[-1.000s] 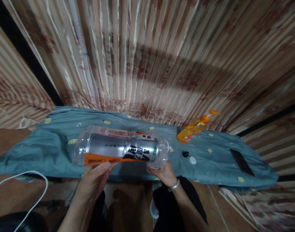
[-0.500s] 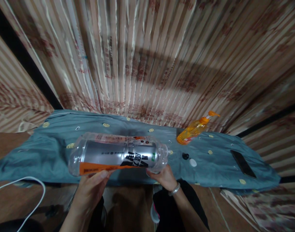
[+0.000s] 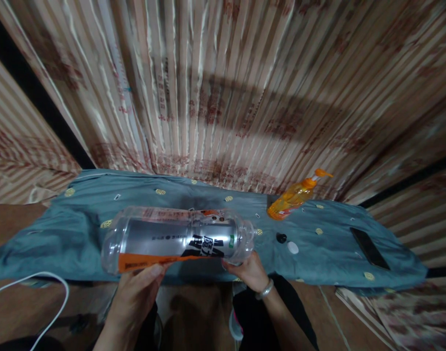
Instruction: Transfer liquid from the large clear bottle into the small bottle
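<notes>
The left hand [image 3: 140, 287] holds the bottle [image 3: 175, 239] toward its base, the right hand [image 3: 250, 270] near its neck; it is sideways over the tabletop [image 3: 80, 231], toward the near edge. Right of the neck, the black piece [image 3: 281, 238] and white disc [image 3: 293, 247] lie close together; the pump bottle [image 3: 290, 200] stands toward the far edge, the phone [image 3: 369, 248] near the right end.
</notes>
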`<state>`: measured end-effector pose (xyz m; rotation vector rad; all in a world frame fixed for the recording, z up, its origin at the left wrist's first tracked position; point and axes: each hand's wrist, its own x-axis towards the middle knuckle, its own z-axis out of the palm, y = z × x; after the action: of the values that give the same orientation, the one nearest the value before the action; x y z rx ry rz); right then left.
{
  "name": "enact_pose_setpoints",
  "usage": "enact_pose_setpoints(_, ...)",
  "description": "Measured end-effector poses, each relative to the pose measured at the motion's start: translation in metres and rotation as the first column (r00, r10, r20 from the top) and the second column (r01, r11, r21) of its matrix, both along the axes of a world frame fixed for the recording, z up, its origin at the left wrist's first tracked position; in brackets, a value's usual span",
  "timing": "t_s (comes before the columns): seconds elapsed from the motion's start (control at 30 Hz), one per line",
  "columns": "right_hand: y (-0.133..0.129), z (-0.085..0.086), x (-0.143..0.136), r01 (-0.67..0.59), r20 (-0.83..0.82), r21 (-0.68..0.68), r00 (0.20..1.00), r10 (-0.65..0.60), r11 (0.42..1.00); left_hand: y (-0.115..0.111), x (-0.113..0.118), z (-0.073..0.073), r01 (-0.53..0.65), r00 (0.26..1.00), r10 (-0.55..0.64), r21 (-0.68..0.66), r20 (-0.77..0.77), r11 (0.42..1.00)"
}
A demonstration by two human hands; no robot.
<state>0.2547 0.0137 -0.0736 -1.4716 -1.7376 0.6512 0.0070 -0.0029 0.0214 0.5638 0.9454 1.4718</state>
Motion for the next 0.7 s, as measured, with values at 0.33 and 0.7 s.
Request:
enact_pose_setpoints(0.33, -0.001, 0.004, -0.001, -0.009, -0.035, -0.008, 0.999, 0.009, 1.000, -0.002, 0.002, 0.005, -0.010, 1.000, 0.009, -0.037, -0.017, 0.999)
enact_pose_setpoints(0.7, -0.001, -0.006, 0.002, 0.001, 0.003, -0.015, 1.000, -0.001, 1.000, -0.001, 0.002, 0.005, -0.002, 1.000, 0.002, -0.020, -0.021, 1.000)
